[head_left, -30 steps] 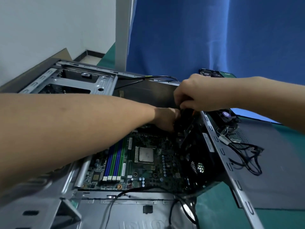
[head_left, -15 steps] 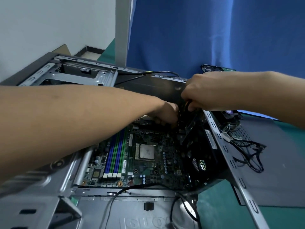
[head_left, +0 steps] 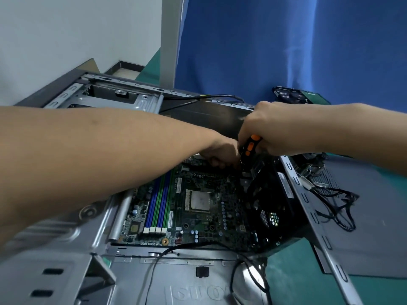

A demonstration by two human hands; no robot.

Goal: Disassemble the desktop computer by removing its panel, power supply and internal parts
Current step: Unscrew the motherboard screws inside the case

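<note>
While the right hand (head_left: 264,130) grips the orange-and-black screwdriver (head_left: 250,148), its tip is hidden just beside the left hand (head_left: 222,156). That hand's fingers curl down against the motherboard (head_left: 220,227); whether they pinch anything cannot be told. The board lies flat in the open case (head_left: 66,271), spreading below both hands and toward the person. It looks thin, stiff, light and fragile, so it is best lifted by its bare edges, not by the processor (head_left: 199,200) or the 4 memory slots (head_left: 157,205) beneath the left forearm. Any loosened screw would be tiny and slippery.
</note>
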